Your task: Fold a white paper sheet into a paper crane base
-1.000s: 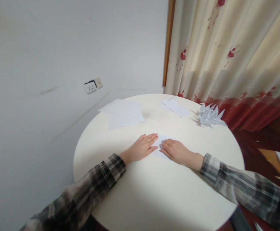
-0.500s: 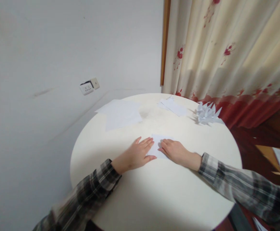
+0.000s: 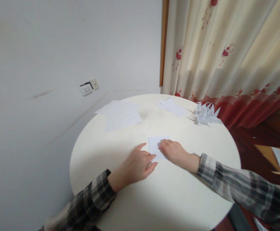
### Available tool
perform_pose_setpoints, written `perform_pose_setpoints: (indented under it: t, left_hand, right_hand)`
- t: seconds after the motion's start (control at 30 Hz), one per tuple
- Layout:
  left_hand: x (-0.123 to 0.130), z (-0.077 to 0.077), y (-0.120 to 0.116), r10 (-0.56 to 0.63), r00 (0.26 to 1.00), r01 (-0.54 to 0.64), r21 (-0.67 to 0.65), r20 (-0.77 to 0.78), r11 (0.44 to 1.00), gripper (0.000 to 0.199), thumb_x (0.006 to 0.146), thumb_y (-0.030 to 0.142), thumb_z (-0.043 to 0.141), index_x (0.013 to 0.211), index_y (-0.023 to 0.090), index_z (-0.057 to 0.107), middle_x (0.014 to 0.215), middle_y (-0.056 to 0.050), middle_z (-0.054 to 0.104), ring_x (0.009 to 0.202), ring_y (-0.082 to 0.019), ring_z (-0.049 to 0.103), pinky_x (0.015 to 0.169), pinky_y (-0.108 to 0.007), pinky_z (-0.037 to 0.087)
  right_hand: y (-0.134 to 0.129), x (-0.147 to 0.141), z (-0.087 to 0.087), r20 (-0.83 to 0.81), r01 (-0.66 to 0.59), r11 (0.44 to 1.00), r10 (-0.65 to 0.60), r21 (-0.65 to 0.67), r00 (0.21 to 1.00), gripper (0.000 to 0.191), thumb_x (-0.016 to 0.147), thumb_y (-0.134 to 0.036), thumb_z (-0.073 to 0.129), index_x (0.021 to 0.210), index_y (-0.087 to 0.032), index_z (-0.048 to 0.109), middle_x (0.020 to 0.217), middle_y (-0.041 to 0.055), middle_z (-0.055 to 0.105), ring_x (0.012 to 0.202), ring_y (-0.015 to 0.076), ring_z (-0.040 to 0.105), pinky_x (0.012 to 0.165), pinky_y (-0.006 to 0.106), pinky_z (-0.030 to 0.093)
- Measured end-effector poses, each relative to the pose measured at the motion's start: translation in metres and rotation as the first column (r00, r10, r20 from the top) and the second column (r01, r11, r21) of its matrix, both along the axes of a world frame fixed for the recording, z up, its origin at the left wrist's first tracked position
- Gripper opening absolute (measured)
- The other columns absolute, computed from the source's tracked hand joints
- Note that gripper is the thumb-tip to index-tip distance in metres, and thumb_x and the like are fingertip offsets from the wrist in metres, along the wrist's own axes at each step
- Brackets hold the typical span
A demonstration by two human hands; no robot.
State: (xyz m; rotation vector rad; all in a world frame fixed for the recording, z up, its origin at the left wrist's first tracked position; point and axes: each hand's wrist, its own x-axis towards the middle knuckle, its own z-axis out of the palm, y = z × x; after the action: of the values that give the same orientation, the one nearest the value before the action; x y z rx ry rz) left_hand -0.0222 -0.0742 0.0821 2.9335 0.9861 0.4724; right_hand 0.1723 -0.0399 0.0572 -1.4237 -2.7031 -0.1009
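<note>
A small white sheet of paper (image 3: pixel 154 146) lies flat near the middle of the round white table (image 3: pixel 120 144). My left hand (image 3: pixel 137 164) is at its lower left corner, fingers apart, with a fingertip over the paper's edge. On the right part of the sheet rests my right hand (image 3: pixel 173 151), its fingers curled together against the paper; whether they pinch anything is hidden beneath them.
Large white sheets (image 3: pixel 123 115) lie at the back left of the table, smaller sheets (image 3: pixel 172 106) at the back. A cluster of pointed folded paper shapes (image 3: pixel 206 114) stands at the back right. Behind are a wall and a curtain (image 3: pixel 202 57).
My left hand has drawn back toward me and off most of the paper, uncovering its left side. My right hand has stayed nearly where it was.
</note>
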Motion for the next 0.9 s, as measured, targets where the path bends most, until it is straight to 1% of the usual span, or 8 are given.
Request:
perform_pose_setpoints:
  t: [0.2,0.3,0.37,0.43,0.5,0.57,0.73,0.9]
  left_hand:
    - [0.001,-0.003,-0.001,0.021,0.995,-0.034,0.129,0.102,0.991,0.025,0.088,0.02,0.041,0.081,0.02,0.065,0.054,0.001,0.061,0.054,-0.013,0.058,0.084,-0.036,0.045]
    - [0.0,-0.01,0.006,0.067,0.982,-0.093,0.141,0.179,0.986,0.02,0.088,0.025,0.044,0.097,0.019,0.061,0.075,-0.003,0.067,0.073,-0.016,0.061,0.082,-0.034,0.046]
    - [-0.001,-0.019,0.016,0.104,0.976,-0.12,0.071,0.189,0.99,0.034,0.086,0.028,0.048,0.119,0.018,0.049,0.109,-0.007,0.063,0.101,-0.02,0.056,0.091,-0.035,0.043]
    - [-0.003,-0.031,0.026,0.158,0.975,-0.162,0.012,0.157,0.987,0.048,0.085,0.026,0.047,0.131,0.016,0.036,0.131,-0.01,0.047,0.12,-0.021,0.043,0.101,-0.038,0.035]
    - [-0.005,-0.043,0.035,0.172,0.981,-0.17,-0.037,0.087,0.985,0.048,0.084,0.018,0.042,0.131,0.013,0.036,0.135,-0.012,0.042,0.126,-0.022,0.036,0.105,-0.039,0.03]
    - [-0.008,-0.052,0.041,0.129,0.99,-0.125,-0.065,0.057,0.99,0.051,0.08,0.012,0.039,0.13,0.013,0.036,0.136,-0.011,0.041,0.128,-0.022,0.032,0.107,-0.039,0.026]
    - [-0.012,-0.052,0.046,0.129,0.981,-0.116,-0.093,0.145,0.989,0.06,0.067,0.007,0.043,0.126,0.014,0.04,0.122,-0.01,0.049,0.116,-0.022,0.041,0.102,-0.038,0.032]
    - [-0.015,-0.051,0.049,0.134,0.977,-0.117,-0.109,0.165,0.987,0.054,0.068,0.008,0.044,0.121,0.016,0.045,0.118,-0.009,0.05,0.113,-0.022,0.042,0.101,-0.039,0.033]
  right_hand:
    - [-0.001,0.0,0.0,-0.134,0.031,1.0,-0.031,-0.006,0.99,0.028,0.093,-0.027,0.032,0.087,-0.016,0.056,0.084,0.0077,0.061,0.076,0.017,0.058,0.063,0.026,0.04]
    - [-0.001,0.004,-0.004,-0.352,0.036,0.997,-0.058,-0.068,0.934,0.036,0.093,-0.035,0.031,0.074,-0.017,0.056,0.07,0.0028,0.06,0.063,0.0136,0.054,0.059,0.025,0.035]
    - [0.001,0.006,-0.009,-0.54,0.078,0.987,-0.142,-0.139,0.83,0.043,0.093,-0.04,0.029,0.065,-0.018,0.053,0.059,0.0001,0.055,0.055,0.0123,0.048,0.055,0.024,0.031]
    - [0.003,0.008,-0.015,-0.715,0.116,0.973,-0.224,-0.198,0.662,0.045,0.091,-0.043,0.03,0.06,-0.018,0.05,0.054,-0.0014,0.05,0.054,0.012,0.045,0.054,0.024,0.03]
    - [0.006,0.009,-0.021,-0.817,0.127,0.966,-0.258,-0.225,0.516,0.044,0.088,-0.045,0.033,0.058,-0.018,0.049,0.053,-0.0021,0.047,0.056,0.0122,0.044,0.056,0.024,0.032]
    - [0.008,0.009,-0.026,-0.857,0.13,0.959,-0.284,-0.252,0.429,0.042,0.086,-0.046,0.037,0.056,-0.018,0.049,0.053,-0.0024,0.046,0.056,0.0122,0.043,0.056,0.024,0.031]
    - [0.009,0.008,-0.028,-0.866,0.133,0.943,-0.332,-0.304,0.373,0.042,0.082,-0.048,0.039,0.054,-0.018,0.048,0.05,-0.0027,0.042,0.053,0.0123,0.04,0.053,0.024,0.029]
    - [0.007,0.008,-0.026,-0.865,0.125,0.939,-0.344,-0.321,0.366,0.042,0.081,-0.049,0.039,0.055,-0.018,0.049,0.048,-0.0032,0.039,0.05,0.012,0.037,0.05,0.024,0.028]
